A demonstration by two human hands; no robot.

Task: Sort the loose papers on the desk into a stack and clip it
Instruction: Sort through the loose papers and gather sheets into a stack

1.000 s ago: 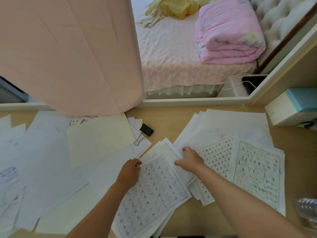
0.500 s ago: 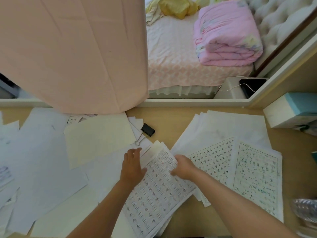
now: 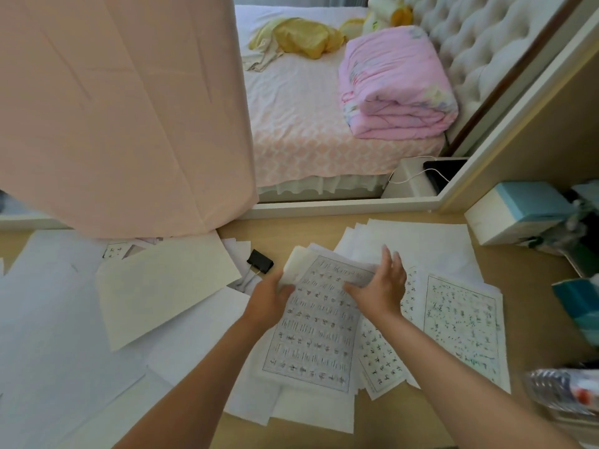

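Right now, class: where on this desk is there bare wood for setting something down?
The wooden desk lies bare at the back, between the black binder clip and the fanned white sheets, and on the right, between the printed grid sheet and the teal-and-white box. The left is crowded with white and cream sheets; a clear plastic bottle crowds the near right corner.

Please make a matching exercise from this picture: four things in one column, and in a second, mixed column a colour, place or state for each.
1 binder clip
2 folded quilt
3 right hand
4 printed stack

a pink, on the bed
b open, fingers straight
c held by the left hand
d black, on the desk

Pairs: 1-d, 2-a, 3-b, 4-c
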